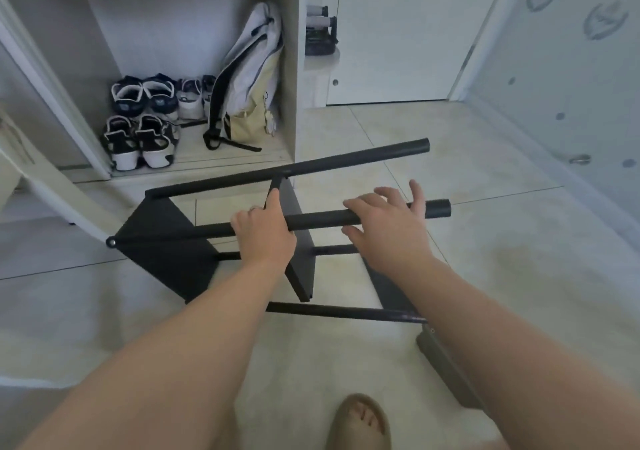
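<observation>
Clenching bar (318,220) of black rack (162,241) w/ L hand (265,233), centre frame; R hand (388,229) released, splayed over bar. Wrap R before lifting; keep level.

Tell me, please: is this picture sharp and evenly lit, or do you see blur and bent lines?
Head view: the wide lens bends straight lines, so the cabinet edges and the floor joints lean and curve toward the borders. Head view: the light is soft and dim, with no hard shadows or strong glare. Head view: the right hand over the frame looks slightly smeared, and the shoes are soft but readable.
</observation>
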Tool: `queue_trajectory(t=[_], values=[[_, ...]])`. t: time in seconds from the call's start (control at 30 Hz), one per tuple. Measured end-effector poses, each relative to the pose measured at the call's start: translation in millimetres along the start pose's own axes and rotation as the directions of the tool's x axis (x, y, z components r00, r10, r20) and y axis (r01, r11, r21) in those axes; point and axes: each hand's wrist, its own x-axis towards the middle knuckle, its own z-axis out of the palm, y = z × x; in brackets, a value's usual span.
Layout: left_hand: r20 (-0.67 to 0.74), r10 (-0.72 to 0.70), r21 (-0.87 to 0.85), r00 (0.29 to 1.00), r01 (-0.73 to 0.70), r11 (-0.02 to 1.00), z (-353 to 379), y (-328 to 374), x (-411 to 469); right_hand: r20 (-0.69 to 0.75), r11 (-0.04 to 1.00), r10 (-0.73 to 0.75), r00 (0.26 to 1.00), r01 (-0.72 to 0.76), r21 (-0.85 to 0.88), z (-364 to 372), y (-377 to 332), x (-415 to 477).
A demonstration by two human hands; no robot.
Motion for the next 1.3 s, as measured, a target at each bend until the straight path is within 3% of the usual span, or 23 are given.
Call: queue_trajectory(t=[0.17,0.23,0.33,0.4,0.47,0.63,0.87,1.17,1.3], values=[[0.084,0.032,0.033,0.996,-0.035,0.999,15,-18,6,0.07,0.996,0.003,0.998,-0.009,0.092,35,-4,9],[0.206,0.021,0.035,0.978,-0.028,0.999,20,-25,14,0.095,0.99,0.007,0.995,-0.02,0.138,50,0,10],[0.509,-0.006,-0.168,0.861,0.106,0.98,18,-38,30,0.139,0.974,-0.012,0.99,-0.019,0.224,69,10,16],[0.623,0.008,-0.316,0.782,0.242,0.917,16,-47,39,0.164,0.962,-0.034,0.986,-0.012,0.273,80,17,19],[0.632,-0.03,-0.317,0.775,0.293,0.902,18,-53,44,0.203,0.953,-0.062,0.977,-0.003,0.303,92,22,23],[0.585,-0.077,-0.229,0.807,0.256,0.939,31,-59,50,0.244,0.941,-0.11,0.964,0.022,0.336,115,27,36],[0.652,-0.098,-0.156,0.752,0.26,0.953,40,-63,42,0.414,0.944,-0.124,0.902,-0.021,0.329,135,23,40],[0.649,-0.056,-0.179,0.758,0.224,0.958,44,-72,40,0.5,0.964,-0.119,0.858,-0.022,0.266,134,15,35],[0.674,-0.068,-0.172,0.736,0.246,0.954,45,-75,35,0.583,0.961,-0.086,0.808,-0.088,0.264,130,16,35]])
